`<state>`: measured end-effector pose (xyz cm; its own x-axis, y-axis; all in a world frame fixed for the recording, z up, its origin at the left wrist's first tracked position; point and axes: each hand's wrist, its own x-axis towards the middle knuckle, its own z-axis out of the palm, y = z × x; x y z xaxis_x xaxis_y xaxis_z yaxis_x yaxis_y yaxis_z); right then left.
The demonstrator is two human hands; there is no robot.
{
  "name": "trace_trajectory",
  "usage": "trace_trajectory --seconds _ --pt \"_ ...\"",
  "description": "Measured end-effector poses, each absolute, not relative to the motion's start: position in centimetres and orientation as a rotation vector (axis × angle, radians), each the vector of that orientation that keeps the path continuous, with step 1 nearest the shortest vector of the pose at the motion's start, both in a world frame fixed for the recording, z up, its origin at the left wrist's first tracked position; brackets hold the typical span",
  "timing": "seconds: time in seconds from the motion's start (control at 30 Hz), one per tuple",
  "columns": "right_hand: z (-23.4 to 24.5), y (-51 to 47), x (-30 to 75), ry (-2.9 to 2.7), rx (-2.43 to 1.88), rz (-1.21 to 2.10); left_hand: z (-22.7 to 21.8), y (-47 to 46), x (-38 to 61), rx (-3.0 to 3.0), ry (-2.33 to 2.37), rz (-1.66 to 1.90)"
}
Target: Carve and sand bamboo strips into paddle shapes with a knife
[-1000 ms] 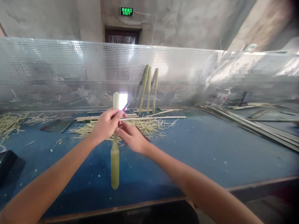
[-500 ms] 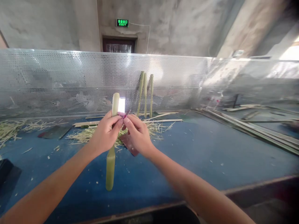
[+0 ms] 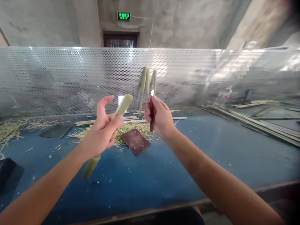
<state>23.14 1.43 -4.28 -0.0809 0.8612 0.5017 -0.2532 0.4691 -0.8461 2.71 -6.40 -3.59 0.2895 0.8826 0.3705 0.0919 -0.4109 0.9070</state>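
My left hand (image 3: pixel 103 129) grips a pale green bamboo piece (image 3: pixel 124 104) with wide, rounded ends and a narrower middle. The thumb presses on it while the index finger sticks up free. The piece tilts, its lower end (image 3: pixel 92 166) nearer me. In my right hand (image 3: pixel 161 114), pinched between thumb and fingers, is a narrow dark red-brown piece (image 3: pixel 152 120); its exact kind is unclear, and a bright spot shows at its top. The two hands are apart. Below and between them a red-brown sheet (image 3: pixel 136 142), like sandpaper, lies on the blue table (image 3: pixel 150 175).
Bamboo shavings (image 3: pixel 79 135) and flat strips (image 3: pixel 131 118) are strewn behind my hands. Three similar bamboo pieces (image 3: pixel 143 82) lean against a perforated metal screen (image 3: pixel 70 84). A dark sheet (image 3: pixel 56 130) lies left, a black object (image 3: pixel 9 173) nearer, and long bamboo strips (image 3: pixel 253 125) right.
My hands have moved apart. The right went right with the red-brown piece, away from the bamboo. The bamboo has turned from upright to tilted, and the left index finger has lifted.
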Motion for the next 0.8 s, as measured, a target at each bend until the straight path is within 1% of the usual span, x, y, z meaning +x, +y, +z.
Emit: trace_trajectory --seconds 0.1,0.17,0.37,0.47,0.67,0.8 --pt "-5.4 2.8 24.4 -1.535 -0.684 1.214 -4.3 -6.6 3.8 1.452 0.816 1.022" --pt "-6.5 3.5 24.8 -1.648 -0.785 1.28 -5.7 -6.5 4.5 1.285 0.776 0.977" --pt "-11.0 4.7 24.6 -1.865 -1.028 1.204 -13.3 -6.1 4.5 1.067 0.836 0.957" --pt "-13.1 5.1 24.3 -1.911 -1.058 1.282 -16.0 -5.6 4.1 1.049 0.963 1.014" --pt "-15.6 5.5 24.3 -1.808 -1.036 1.498 -17.5 -5.1 4.1 0.963 1.07 1.065" --pt "-16.7 5.3 24.3 -1.776 -0.997 1.499 -17.9 -5.2 3.9 0.979 1.047 1.018"
